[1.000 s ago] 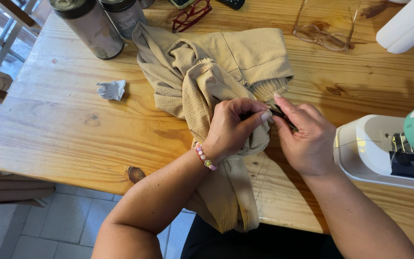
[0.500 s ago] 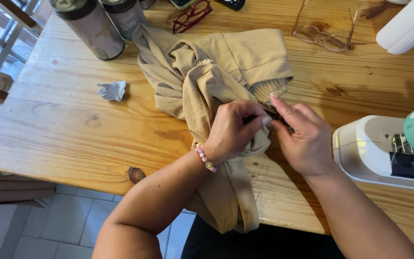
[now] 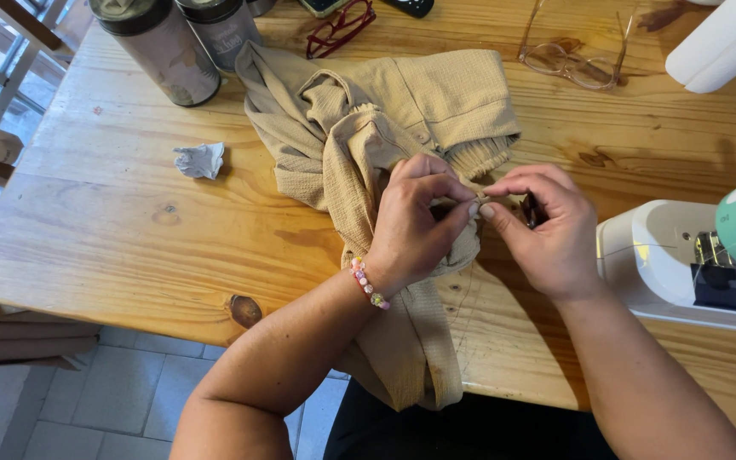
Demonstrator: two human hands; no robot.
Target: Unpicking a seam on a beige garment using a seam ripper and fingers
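A fold of the beige garment [image 3: 359,162] is pinched by both the left hand [image 3: 415,226] and right hand [image 3: 547,230], beside the sewing machine [image 3: 683,255].

Crumpled beige garment [image 3: 402,128] draped over table edge, seemingly pinched.

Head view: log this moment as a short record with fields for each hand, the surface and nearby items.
left hand: left hand pinches a fold of the beige textured fabric garment
right hand: right hand pinches the same spot; a small dark tool shows behind its fingers
surface: pale wooden table
right of hands: white sewing machine
far edge: red-framed glasses, clear-framed glasses, two dark cylindrical tins
left: crumpled white paper scrap
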